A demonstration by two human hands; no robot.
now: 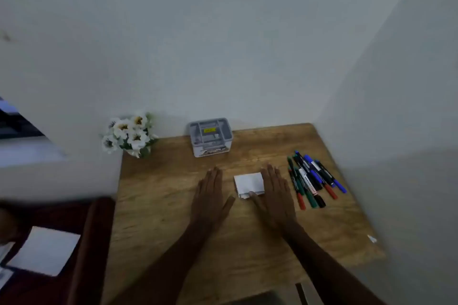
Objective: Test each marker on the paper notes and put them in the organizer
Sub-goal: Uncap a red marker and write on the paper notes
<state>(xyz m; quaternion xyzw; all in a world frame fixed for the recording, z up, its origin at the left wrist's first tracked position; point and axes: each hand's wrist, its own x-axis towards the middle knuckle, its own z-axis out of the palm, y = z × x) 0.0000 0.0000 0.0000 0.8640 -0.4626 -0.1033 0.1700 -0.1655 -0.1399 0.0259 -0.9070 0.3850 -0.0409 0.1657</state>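
**deskwatcher:** zero markers in the organizer [210, 136] so far, as far as i can see. its compartments look marker-free, though it's small and a bit blurry back there by the wall. the whole pile of markers [312, 179] sits on the right side of the table [158, 193], caps on, so i'd say testing hasn't started.

**inkfan:** how many markers though?

**deskwatcher:** roughly eight or nine, they overlap so i can't pin it. i make out blue, red, green and black caps. one stack of paper notes [248, 184] in the middle, one organizer, one bunch of white flowers [128, 134] in the far left corner.

**inkfan:** and the hands?

**deskwatcher:** both flat, fingers straight, gripping nothing. left hand [209, 195] rests on the wood just left of the notes, right hand [275, 192] lies along their right edge with the thumb touching the near corner. basically everything's still left to do.
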